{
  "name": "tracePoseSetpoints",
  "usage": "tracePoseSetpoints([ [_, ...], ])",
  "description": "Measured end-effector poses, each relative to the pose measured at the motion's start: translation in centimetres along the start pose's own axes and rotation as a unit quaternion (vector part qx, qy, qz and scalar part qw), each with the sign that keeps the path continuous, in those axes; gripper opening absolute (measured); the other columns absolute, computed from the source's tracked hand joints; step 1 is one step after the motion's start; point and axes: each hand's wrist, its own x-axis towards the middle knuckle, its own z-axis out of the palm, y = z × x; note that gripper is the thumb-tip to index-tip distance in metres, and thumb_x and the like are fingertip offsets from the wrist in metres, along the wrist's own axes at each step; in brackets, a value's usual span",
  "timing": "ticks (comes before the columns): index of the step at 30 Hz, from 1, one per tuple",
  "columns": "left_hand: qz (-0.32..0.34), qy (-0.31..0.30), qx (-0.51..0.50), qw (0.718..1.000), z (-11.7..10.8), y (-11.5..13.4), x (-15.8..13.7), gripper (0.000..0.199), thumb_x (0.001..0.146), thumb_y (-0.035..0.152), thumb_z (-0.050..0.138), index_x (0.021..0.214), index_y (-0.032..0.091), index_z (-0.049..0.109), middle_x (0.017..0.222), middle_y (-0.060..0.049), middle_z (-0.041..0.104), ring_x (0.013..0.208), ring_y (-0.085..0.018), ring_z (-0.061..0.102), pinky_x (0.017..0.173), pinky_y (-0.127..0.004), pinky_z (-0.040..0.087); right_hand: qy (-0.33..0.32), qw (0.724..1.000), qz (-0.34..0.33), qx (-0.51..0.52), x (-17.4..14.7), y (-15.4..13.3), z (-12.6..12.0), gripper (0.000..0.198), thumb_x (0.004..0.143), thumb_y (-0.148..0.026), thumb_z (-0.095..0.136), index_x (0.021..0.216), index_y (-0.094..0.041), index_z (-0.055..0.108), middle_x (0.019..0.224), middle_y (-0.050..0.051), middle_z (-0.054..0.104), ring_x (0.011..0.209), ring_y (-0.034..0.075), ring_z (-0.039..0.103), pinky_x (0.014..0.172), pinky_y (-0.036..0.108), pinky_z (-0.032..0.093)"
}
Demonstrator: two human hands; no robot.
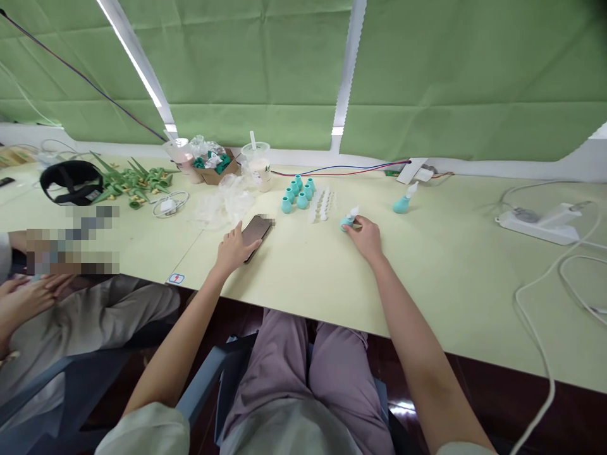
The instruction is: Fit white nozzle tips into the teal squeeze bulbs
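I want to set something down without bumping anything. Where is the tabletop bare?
The widest bare patch lies between the right hand and the power strip, in front of the lone turquoise bulb. A smaller one lies between the phone and that hand. The back left is crowded: green pieces, cardboard box, drink cups and clear bags.

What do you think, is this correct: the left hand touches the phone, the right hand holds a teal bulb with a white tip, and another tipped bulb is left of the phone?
Not entirely: the head view shows the other tipped bulb to the right of the right hand, not left of the phone. The rest is correct.
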Motion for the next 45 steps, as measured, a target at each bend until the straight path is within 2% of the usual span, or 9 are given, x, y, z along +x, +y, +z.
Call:
tracePoseSetpoints([
  [3,-0.004,-0.004,0.044,0.999,0.9,1.0,0.1,0.086,0.076,0.058,0.05,0.142,0.011,0.02,0.133,-0.019,0.044,0.121,-0.035,0.04,0.092,-0.043,0.039,0.001,1.0,0.002,-0.003,-0.1,0.1,0.0,0.035,0.073,-0.038,0.062,0.101,-0.017,0.064,0.096,0.007,0.069,0.071,0.018,0.063,0.076,0.033,0.048],
  [6,0.002,0.019,0.064,0.998,1.3,1.9,0.9,0.08,0.076,0.05,0.054,0.14,0.012,0.023,0.126,-0.018,0.05,0.117,-0.033,0.044,0.091,-0.041,0.04,0.001,1.0,-0.002,-0.005,-0.1,0.1,0.1,0.034,0.074,-0.038,0.062,0.101,-0.017,0.064,0.096,0.007,0.069,0.077,0.019,0.064,0.078,0.033,0.048],
  [13,0.009,0.063,0.044,0.997,1.3,2.4,2.8,0.072,0.071,0.045,0.058,0.133,0.017,0.033,0.118,-0.016,0.055,0.111,-0.033,0.048,0.087,-0.04,0.04,-0.013,1.0,0.008,-0.007,-0.2,-0.4,-0.2,0.033,0.075,-0.036,0.061,0.102,-0.019,0.064,0.1,0.006,0.068,0.081,0.019,0.063,0.079,0.031,0.047],
  [20,-0.036,0.088,0.009,0.995,1.5,2.1,7.1,0.074,0.066,0.045,0.062,0.13,0.019,0.034,0.113,-0.015,0.059,0.108,-0.033,0.051,0.087,-0.041,0.039,-0.041,0.997,0.012,-0.064,-0.4,-1.1,-0.5,0.041,0.073,-0.037,0.063,0.111,-0.024,0.058,0.108,0.004,0.065,0.098,0.022,0.059,0.084,0.033,0.045],
  [28,-0.085,0.117,-0.029,0.989,2.6,3.0,11.8,0.07,0.064,0.042,0.062,0.125,0.018,0.038,0.118,-0.017,0.057,0.113,-0.034,0.048,0.089,-0.042,0.036,-0.044,0.999,0.011,-0.02,0.1,-0.9,0.1,0.039,0.073,-0.034,0.062,0.111,-0.023,0.057,0.105,0.004,0.065,0.091,0.019,0.061,0.081,0.032,0.047],
  [32,-0.098,0.146,-0.041,0.984,3.1,3.0,12.6,0.063,0.061,0.044,0.061,0.116,0.018,0.042,0.11,-0.015,0.06,0.109,-0.033,0.05,0.089,-0.041,0.034,-0.04,0.999,0.018,0.001,0.2,-0.9,0.2,0.037,0.073,-0.035,0.062,0.107,-0.022,0.057,0.103,0.004,0.065,0.089,0.019,0.062,0.08,0.032,0.048],
  [38,-0.092,0.146,-0.037,0.984,2.7,2.6,13.1,0.062,0.058,0.047,0.062,0.109,0.017,0.043,0.098,-0.014,0.064,0.101,-0.033,0.055,0.087,-0.041,0.032,-0.044,0.999,0.014,0.006,0.0,-1.0,0.1,0.038,0.073,-0.035,0.061,0.109,-0.023,0.057,0.105,0.003,0.065,0.085,0.018,0.062,0.079,0.032,0.048],
  [42,-0.091,0.15,-0.042,0.984,3.1,2.3,13.3,0.064,0.059,0.046,0.061,0.112,0.016,0.042,0.098,-0.015,0.063,0.101,-0.033,0.054,0.088,-0.042,0.03,-0.041,0.999,0.012,0.002,-0.2,-1.0,0.2,0.039,0.073,-0.036,0.06,0.11,-0.025,0.058,0.107,0.002,0.065,0.085,0.018,0.062,0.08,0.032,0.048],
  [45,-0.072,0.156,-0.035,0.984,3.6,2.2,13.1,0.065,0.065,0.044,0.058,0.119,0.014,0.04,0.106,-0.017,0.061,0.106,-0.034,0.051,0.095,-0.046,0.025,-0.013,1.0,0.014,-0.002,-0.2,-1.0,0.3,0.042,0.073,-0.037,0.059,0.114,-0.026,0.056,0.108,0.002,0.064,0.09,0.019,0.061,0.081,0.032,0.047],
])
